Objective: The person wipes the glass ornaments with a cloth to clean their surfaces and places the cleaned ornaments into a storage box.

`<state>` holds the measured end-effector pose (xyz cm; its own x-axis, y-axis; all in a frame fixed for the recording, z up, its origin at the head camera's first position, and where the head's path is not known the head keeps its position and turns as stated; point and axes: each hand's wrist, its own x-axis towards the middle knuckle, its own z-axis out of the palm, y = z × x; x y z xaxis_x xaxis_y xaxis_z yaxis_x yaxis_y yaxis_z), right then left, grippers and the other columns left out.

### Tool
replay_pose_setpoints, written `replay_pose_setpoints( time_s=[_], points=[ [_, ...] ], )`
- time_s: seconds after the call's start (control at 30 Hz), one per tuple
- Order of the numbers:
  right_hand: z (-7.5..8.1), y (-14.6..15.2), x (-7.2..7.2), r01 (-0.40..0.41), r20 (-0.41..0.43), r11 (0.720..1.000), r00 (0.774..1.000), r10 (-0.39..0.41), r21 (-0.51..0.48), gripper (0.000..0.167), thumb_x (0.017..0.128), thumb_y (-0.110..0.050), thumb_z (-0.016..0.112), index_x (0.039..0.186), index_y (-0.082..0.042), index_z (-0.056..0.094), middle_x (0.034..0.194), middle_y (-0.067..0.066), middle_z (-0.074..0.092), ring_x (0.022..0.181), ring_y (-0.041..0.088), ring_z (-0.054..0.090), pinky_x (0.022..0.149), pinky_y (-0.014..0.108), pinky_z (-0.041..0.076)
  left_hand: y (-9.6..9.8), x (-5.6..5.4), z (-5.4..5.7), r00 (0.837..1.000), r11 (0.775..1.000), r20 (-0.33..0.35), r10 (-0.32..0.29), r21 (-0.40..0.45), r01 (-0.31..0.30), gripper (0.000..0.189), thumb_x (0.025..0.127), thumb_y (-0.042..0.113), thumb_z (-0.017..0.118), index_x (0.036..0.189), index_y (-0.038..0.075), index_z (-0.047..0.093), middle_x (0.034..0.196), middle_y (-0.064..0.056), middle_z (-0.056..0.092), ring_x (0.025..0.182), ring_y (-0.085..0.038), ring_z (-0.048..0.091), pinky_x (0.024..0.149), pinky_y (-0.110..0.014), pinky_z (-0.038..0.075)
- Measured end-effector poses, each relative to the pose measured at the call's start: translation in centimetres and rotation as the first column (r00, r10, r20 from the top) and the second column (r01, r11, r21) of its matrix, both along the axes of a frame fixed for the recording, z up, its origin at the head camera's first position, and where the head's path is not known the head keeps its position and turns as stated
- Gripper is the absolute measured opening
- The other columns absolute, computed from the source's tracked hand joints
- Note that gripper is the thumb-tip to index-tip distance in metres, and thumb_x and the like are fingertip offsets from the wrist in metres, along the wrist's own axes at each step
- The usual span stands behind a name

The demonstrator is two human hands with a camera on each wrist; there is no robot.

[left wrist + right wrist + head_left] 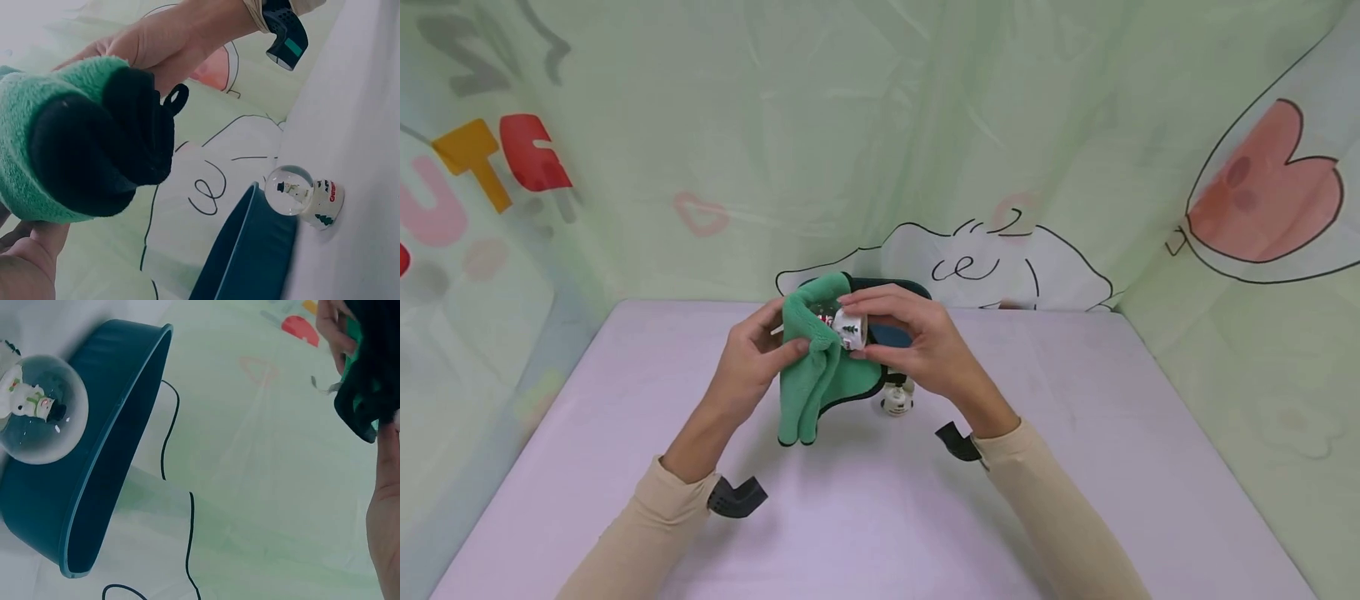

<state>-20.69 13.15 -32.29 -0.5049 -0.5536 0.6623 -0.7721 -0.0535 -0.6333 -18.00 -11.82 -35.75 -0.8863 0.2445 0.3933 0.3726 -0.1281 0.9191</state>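
My left hand [748,354] grips a fluffy green cloth [808,383] with a dark edging, folded partly round the glass ball of a snow globe [851,330]. On the other side, my right hand [917,333] pinches that globe's white base between thumb and fingers. The base has a small tree printed on it. In the left wrist view, the dark back of the cloth [81,156] and its small loop hide the held globe. Below the hands, a second snow globe [300,194] with a snowman inside stands upright on the table.
Behind the cloth and the second globe stands a dark blue basin [81,444], partly hidden in the head view. The pale table [1037,500] meets a light green printed curtain [850,150] at the back and sides. Black mounts [737,497] sit at both wrists.
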Motion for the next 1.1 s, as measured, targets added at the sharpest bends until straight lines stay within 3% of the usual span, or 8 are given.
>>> replay_pose_setpoints(
  time_s=[0.17, 0.3, 0.57, 0.73, 0.97, 1.1],
  points=[
    [0.0, 0.0, 0.1, 0.013, -0.008, 1.0, 1.0, -0.013, -0.011, 0.057, 0.074, 0.013, 0.083, 0.127, 0.001, 0.067, 0.131, 0.014, 0.064, 0.121, 0.028, 0.062, 0.098, 0.039, 0.055, 0.1, 0.0, -0.2, 1.0, 1.0, 0.007, -0.016, 0.018, 0.016, 0.062, 0.093, 0.016, 0.076, 0.147, 0.001, 0.049, 0.133, -0.01, 0.058, 0.112, -0.02, 0.065, 0.088, -0.026, 0.058],
    [0.2, 0.1, 0.2, 0.016, 0.03, 0.999, 0.999, -0.015, -0.031, 0.058, 0.073, 0.014, 0.084, 0.127, 0.003, 0.067, 0.126, 0.013, 0.065, 0.115, 0.028, 0.064, 0.095, 0.039, 0.057, 0.2, 0.0, -0.2, 0.999, 1.0, -0.031, -0.009, 0.0, 0.009, 0.068, 0.087, 0.022, 0.081, 0.145, 0.0, 0.052, 0.132, -0.009, 0.059, 0.111, -0.022, 0.064, 0.089, -0.026, 0.058],
    [0.3, 0.2, 0.5, 0.094, 0.098, 0.995, 0.991, -0.092, -0.02, 0.049, 0.078, 0.006, 0.084, 0.124, -0.001, 0.07, 0.114, 0.007, 0.069, 0.097, 0.023, 0.072, 0.086, 0.04, 0.061, 0.5, 0.3, 0.0, 0.994, 1.0, -0.106, 0.003, -0.024, -0.005, 0.065, 0.085, 0.002, 0.081, 0.144, -0.001, 0.053, 0.136, -0.004, 0.06, 0.111, -0.021, 0.066, 0.086, -0.029, 0.06],
    [0.4, 0.1, 0.7, 0.142, 0.126, 0.99, 0.982, -0.141, 0.001, 0.042, 0.079, 0.0, 0.085, 0.119, -0.004, 0.072, 0.107, 0.004, 0.071, 0.091, 0.021, 0.072, 0.081, 0.036, 0.062, 0.6, 0.3, -0.1, 0.988, 0.998, -0.157, 0.009, -0.064, -0.019, 0.064, 0.084, -0.008, 0.078, 0.143, 0.001, 0.054, 0.133, -0.008, 0.061, 0.109, -0.02, 0.068, 0.083, -0.032, 0.061],
    [0.6, 0.1, 0.9, 0.232, 0.158, 0.971, 0.958, -0.237, 0.05, 0.035, 0.08, -0.008, 0.087, 0.112, -0.006, 0.074, 0.096, 0.001, 0.073, 0.079, 0.017, 0.071, 0.073, 0.035, 0.062, 0.7, 0.1, -0.3, 0.966, 0.992, -0.259, -0.005, -0.124, -0.028, 0.066, 0.083, -0.013, 0.077, 0.143, 0.003, 0.055, 0.128, -0.013, 0.06, 0.112, -0.021, 0.063, 0.085, -0.034, 0.061],
    [0.7, 0.0, 1.0, 0.266, 0.205, 0.961, 0.939, -0.275, 0.071, 0.031, 0.08, -0.011, 0.088, 0.108, -0.006, 0.075, 0.092, 0.004, 0.074, 0.072, 0.019, 0.071, 0.069, 0.035, 0.062, 0.7, 0.0, -0.5, 0.943, 0.976, -0.331, 0.021, -0.198, -0.091, 0.065, 0.082, -0.008, 0.08, 0.141, 0.006, 0.057, 0.13, -0.01, 0.061, 0.112, -0.019, 0.06, 0.084, -0.032, 0.061]
  ],
)
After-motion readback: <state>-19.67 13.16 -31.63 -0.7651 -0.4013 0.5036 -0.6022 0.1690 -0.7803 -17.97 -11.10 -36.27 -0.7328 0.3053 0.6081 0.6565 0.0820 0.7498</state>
